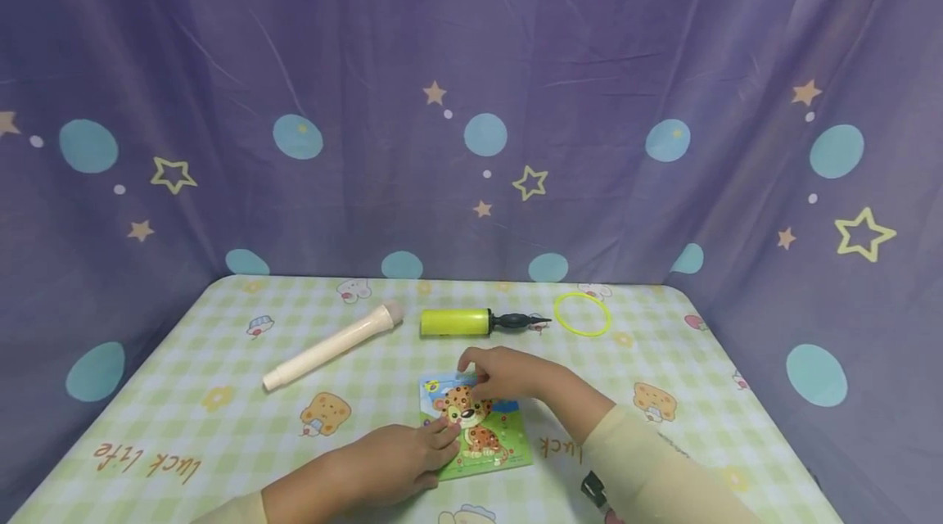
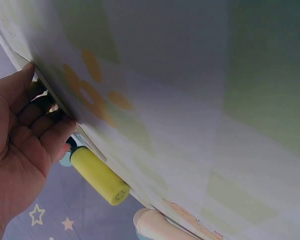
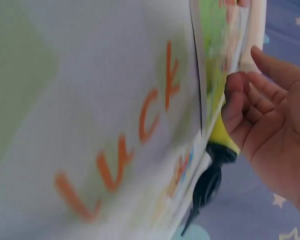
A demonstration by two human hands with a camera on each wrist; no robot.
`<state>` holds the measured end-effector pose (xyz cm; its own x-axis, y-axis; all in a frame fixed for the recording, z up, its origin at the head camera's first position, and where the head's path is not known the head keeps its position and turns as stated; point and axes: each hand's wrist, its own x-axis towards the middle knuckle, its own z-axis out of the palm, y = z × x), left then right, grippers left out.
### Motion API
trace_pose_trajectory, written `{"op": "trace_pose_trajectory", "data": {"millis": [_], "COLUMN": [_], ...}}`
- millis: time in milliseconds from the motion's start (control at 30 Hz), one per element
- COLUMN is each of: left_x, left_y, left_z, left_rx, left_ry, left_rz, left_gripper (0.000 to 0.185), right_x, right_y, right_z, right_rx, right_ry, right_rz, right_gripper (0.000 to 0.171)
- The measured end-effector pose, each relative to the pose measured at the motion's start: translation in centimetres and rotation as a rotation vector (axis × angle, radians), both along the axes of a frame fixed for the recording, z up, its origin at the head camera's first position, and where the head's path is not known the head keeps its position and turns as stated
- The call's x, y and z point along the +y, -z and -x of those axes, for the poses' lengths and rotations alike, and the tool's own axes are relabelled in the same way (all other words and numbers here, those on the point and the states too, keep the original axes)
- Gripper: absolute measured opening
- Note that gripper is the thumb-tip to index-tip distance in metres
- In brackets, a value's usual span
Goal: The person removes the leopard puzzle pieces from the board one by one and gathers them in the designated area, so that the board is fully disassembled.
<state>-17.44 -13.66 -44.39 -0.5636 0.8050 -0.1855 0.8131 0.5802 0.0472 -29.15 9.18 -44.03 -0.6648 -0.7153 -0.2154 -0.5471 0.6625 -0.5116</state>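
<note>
A square picture card (image 1: 492, 458) with a spotted cartoon leopard lies on the table in the head view. My left hand (image 1: 412, 458) rests on its left side, fingers stretched over the picture and the thumb by the lower left edge. In the left wrist view, that hand (image 2: 25, 135) has its thumb and fingertips at the card's edge. Over the card's upper right part is my right hand (image 1: 508, 372), its fingers loosely bent. The right wrist view shows this hand (image 3: 270, 110) with thumb apart from the bent fingers and nothing visible between them.
Behind the card lie a yellow hand pump (image 1: 455, 322) with a black nozzle and a yellow ring (image 1: 583, 314). A cream microphone-shaped stick (image 1: 331, 346) lies at the left. A small black object (image 1: 593, 489) shows beside the right sleeve. A purple curtain (image 1: 368, 205) hangs behind the table.
</note>
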Motion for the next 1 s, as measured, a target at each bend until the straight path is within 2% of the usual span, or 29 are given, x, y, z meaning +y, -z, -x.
{"op": "trace_pose_trajectory", "data": {"millis": [100, 200, 433, 700, 1000], "left_x": [0.0, 0.0, -0.1, 0.0, -0.1], "left_y": [0.1, 0.0, -0.1, -0.1, 0.0], "left_z": [-0.1, -0.1, -0.1, -0.3, -0.2], "left_rx": [-0.006, -0.004, -0.018, 0.004, -0.006], "left_ry": [0.003, 0.004, -0.007, -0.003, -0.012], "left_rz": [-0.013, -0.015, -0.015, -0.014, -0.01], "left_gripper": [0.054, 0.054, 0.054, 0.052, 0.053], "right_x": [-0.8, -1.2, -1.6, -1.7, -1.7], "right_y": [0.7, 1.3, 1.6, 1.4, 1.5], "right_z": [-0.2, -0.2, -0.1, -0.5, -0.9], "right_rx": [-0.055, -0.066, -0.021, 0.023, 0.025], "right_ry": [-0.027, -0.028, -0.031, 0.001, 0.032], "right_rz": [-0.008, -0.016, -0.02, -0.044, -0.025], "right_gripper": [0.037, 0.037, 0.033, 0.032, 0.03]}}
